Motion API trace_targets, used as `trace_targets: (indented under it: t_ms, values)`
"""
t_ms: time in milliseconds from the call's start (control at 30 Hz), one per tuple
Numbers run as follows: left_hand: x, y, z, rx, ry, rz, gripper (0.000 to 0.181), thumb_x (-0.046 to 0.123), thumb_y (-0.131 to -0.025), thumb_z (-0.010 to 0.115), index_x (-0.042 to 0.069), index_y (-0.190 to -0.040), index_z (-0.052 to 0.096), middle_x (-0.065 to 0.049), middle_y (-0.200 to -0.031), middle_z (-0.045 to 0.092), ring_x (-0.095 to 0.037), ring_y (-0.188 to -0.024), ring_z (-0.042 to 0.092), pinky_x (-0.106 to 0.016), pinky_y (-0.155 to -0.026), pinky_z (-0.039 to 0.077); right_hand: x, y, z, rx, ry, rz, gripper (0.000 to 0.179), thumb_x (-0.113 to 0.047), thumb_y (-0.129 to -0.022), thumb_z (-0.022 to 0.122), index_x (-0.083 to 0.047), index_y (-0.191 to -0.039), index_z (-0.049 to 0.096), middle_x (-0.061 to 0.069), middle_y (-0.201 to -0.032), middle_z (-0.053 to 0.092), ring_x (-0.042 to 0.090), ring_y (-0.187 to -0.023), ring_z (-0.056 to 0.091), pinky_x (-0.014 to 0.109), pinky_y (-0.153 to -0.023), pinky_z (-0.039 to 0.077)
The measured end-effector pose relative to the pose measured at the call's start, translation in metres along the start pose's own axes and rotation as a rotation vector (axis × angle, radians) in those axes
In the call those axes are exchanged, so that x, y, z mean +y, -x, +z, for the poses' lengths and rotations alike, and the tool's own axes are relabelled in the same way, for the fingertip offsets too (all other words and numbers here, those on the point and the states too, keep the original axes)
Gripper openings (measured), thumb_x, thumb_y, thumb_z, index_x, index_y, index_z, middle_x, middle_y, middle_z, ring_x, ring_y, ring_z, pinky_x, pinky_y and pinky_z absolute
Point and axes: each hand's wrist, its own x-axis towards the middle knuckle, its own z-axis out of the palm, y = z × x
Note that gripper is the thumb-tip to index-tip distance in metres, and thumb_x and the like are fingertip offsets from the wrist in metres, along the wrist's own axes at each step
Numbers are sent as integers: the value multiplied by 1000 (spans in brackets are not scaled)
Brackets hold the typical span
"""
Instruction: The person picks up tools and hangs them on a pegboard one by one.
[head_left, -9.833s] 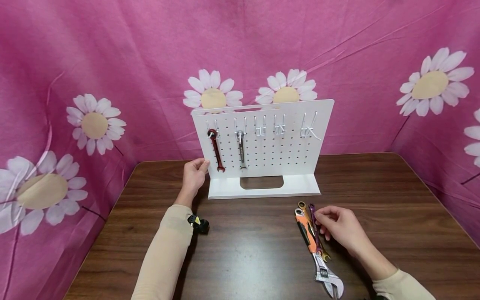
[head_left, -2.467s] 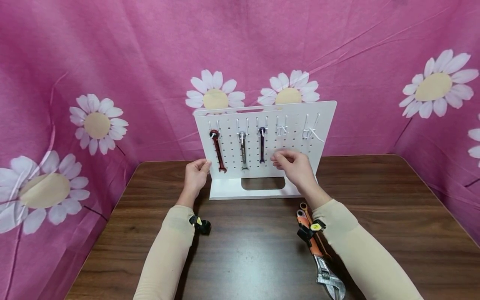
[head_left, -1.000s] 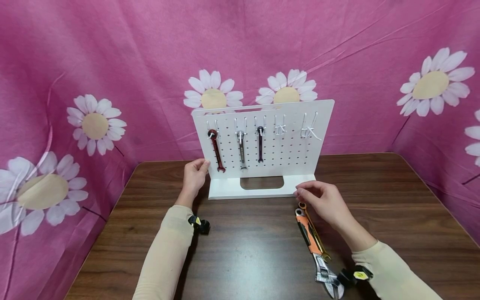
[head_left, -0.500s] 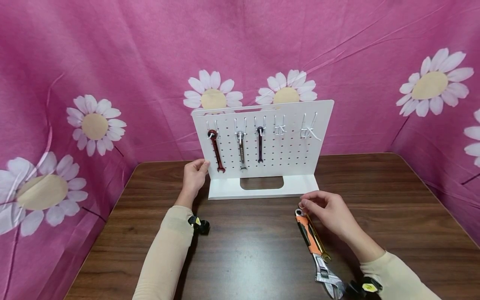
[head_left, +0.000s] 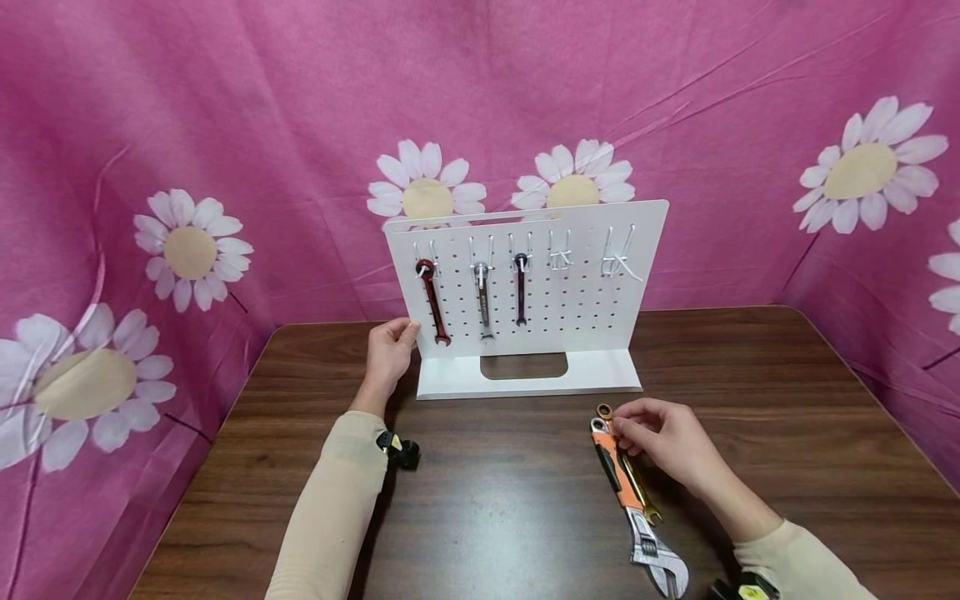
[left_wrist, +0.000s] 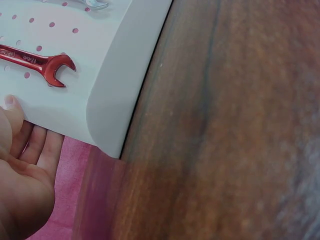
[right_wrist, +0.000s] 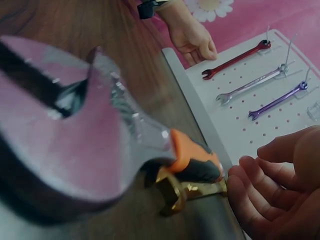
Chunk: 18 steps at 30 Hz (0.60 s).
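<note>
My left hand (head_left: 390,350) grips the left edge of a white pegboard stand (head_left: 585,321), thumb in front and fingers behind, as the left wrist view shows. My right hand (head_left: 671,437) is at the upper part of a gold combination wrench (head_left: 636,483) lying on the table. In the right wrist view its thumb stands apart from the fingers, and the fingertips (right_wrist: 234,184) are right at the wrench. Beside that wrench lies an adjustable wrench (head_left: 618,479) with an orange and black handle. A red wrench (head_left: 432,304), a silver wrench (head_left: 483,304) and a purple wrench (head_left: 521,292) hang from hooks.
Two hook sets, one beside the purple wrench (head_left: 560,254) and one farther right (head_left: 618,260), hold no tool. The stand's base (head_left: 450,383) rests on a brown wooden table (head_left: 465,483). A pink flowered cloth (head_left: 315,100) hangs behind.
The purple wrench has gone from the table onto the third hook. My right hand has since come back from the board and slid down along the gold wrench. The left hand keeps its place.
</note>
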Motion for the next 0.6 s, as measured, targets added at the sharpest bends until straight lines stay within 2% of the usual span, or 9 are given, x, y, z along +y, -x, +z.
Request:
trace_targets:
  t_ms: [167,333,600]
  values:
    - [-1,0,0,10,-2,12,22,10,-107,68,-9,-111,78,-9,-95,78,-6,-82,64,-22,-80,59,8,3,0,-18,9,-2,16,-4,-101,72,9,-110,74,12,-87,77,11,-68,67,30,-59,61]
    - [-1,0,0,11,3,19,21,9,-107,68,-10,-110,77,-2,-87,76,-12,-80,64,-17,-73,54,13,5,-1,-36,22,39,17,-7,-101,73,8,-110,73,8,-78,72,12,-62,63,30,-54,58]
    - [0,1,1,11,4,16,21,8,-107,68,-10,-112,77,-8,-88,76,-5,-76,63,-17,-75,55,15,9,-1,-58,117,109,16,-8,-100,74,5,-108,71,3,-68,66,16,-52,60,33,-46,54]
